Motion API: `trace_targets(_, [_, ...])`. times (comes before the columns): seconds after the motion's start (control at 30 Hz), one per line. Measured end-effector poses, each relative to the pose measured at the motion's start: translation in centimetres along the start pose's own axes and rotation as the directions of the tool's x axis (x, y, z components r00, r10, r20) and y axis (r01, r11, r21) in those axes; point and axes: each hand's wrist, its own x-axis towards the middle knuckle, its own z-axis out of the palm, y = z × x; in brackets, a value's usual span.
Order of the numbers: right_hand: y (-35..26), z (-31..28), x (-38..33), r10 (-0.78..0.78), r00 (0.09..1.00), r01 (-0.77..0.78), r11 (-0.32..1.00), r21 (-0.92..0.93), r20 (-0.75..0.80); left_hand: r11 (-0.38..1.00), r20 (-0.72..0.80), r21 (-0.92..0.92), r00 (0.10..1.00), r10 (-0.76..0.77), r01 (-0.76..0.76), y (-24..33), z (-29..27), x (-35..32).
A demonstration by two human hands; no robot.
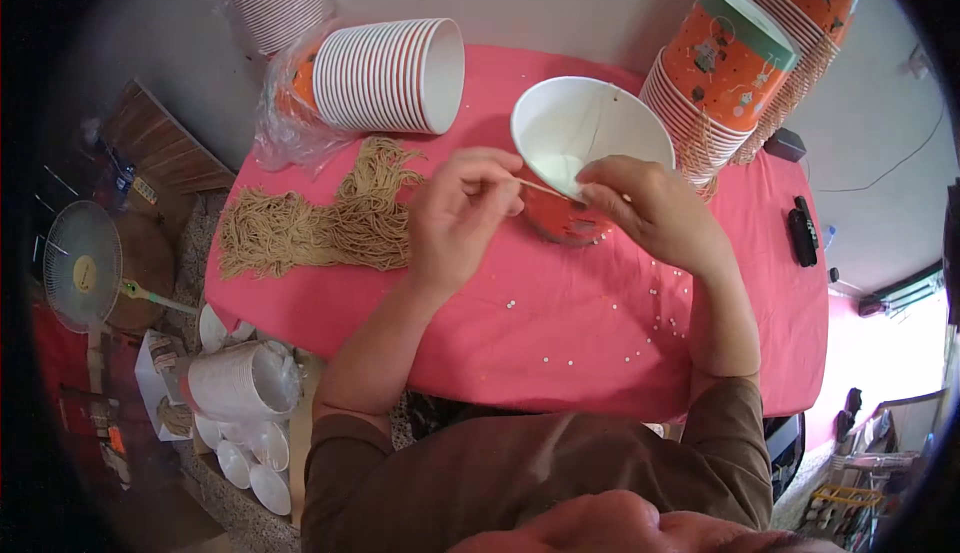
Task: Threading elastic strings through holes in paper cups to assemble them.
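Note:
A paper bucket (pixel 565 118), white inside and orange outside, stands tilted toward me on the pink-covered table. My right hand (pixel 660 208) is closed at its near rim, thumb and fingers pinching it. My left hand (pixel 455 213), just left of the bucket, pinches a thin tan cord (pixel 540 189). This cord runs taut across to the fingers of my right hand, where its far end is hidden. Another strand hangs inside the bucket from a hole in the far rim. Left of my left hand lies a heap of tan cords (pixel 310 233).
A stack of white-rimmed buckets (pixel 385 73) lies sideways at the back left, partly in plastic. Taller stacks of orange buckets (pixel 715 68) with cords stand at the back right. Small white discs (pixel 655 318) are scattered across the tablecloth. A black device (pixel 802 233) lies near the right edge.

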Motion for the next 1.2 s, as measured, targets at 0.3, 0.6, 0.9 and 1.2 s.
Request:
trace_targets(0.3, [-1.9, -1.6, 0.1, -0.283, 0.952, 0.253, 0.943, -0.217, -0.119, 0.813, 0.203, -0.293, 0.863, -0.463, 0.504, 0.8, 0.9, 0.4])
trace_targets(0.6, [-1.7, -0.2, 2.0, -0.407, 0.904, 0.392, 0.911, -0.13, -0.132, 0.847, 0.229, -0.226, 0.871, -0.435, 0.482, 0.1, 2.0, -0.3])
trace_targets(0.9, [-0.5, -0.7, 1.8, -0.354, 0.919, 0.358, 0.934, -0.012, -0.175, 0.638, 0.307, -0.437, 0.772, -0.557, 0.634, -0.6, 0.6, 0.0])
trace_targets(1.2, [-0.5, 0.4, 2.2, -0.459, 0.877, 0.42, 0.875, -0.24, -0.139, 0.498, 0.416, -0.538, 0.728, -0.545, 0.68, -0.8, 0.2, 0.1])
